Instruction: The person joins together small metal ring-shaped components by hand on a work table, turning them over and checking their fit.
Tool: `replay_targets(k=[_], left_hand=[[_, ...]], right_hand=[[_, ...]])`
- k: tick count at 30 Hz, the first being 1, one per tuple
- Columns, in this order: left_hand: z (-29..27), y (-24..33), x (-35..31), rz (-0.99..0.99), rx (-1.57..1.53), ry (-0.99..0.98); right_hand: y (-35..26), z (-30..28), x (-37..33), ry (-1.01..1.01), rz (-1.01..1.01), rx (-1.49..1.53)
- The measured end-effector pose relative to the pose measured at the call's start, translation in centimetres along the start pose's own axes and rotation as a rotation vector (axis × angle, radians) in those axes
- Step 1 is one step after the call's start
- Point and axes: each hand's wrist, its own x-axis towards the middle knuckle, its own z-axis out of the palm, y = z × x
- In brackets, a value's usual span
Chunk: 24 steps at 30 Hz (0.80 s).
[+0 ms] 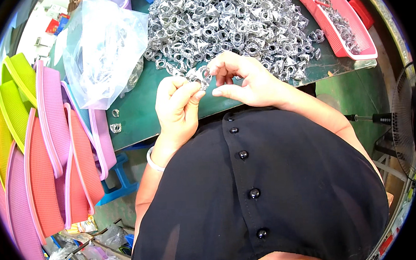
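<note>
A small silver openwork metal piece (pixel 199 76) sits between the two bare hands, over the near edge of the dark green tabletop (pixel 139 117) and just on the near side of the large heap of similar silver metal pieces (pixel 231 27). The left hand (pixel 176 107) looks to have it pinched between thumb and bent forefinger, so the piece lies just beyond those fingertips, on their far side. The right hand (pixel 247 83) comes in from the right — its thumb parted from its curled fingers, leaving a modest gap that faces left toward the piece. The piece's right end is right beside the right forefinger's tip; whether they touch, I cannot tell. Its longer axis seems to run left to right, roughly from one hand to the other, though the piece is too small and too mixed with the glitter behind to be sure. Both hands are close, but the left is the nearer — the one that appears to bear it. Two loose silver pieces (pixel 116 128) lie well apart to the left, near the bulging clear plastic bag (pixel 90 86).
</note>
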Motion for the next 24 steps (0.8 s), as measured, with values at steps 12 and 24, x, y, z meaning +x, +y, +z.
replay_targets(k=[12,24], left_hand=[[-0.5,1.0,1.3,0.289,0.335,-0.107],[0.0,0.9,1.1,0.07,0.099,0.011]], right_hand=[[0.4,0.3,-0.1,0.028,-0.022,0.214],[0.4,0.4,0.3,0.059,0.134,0.583]])
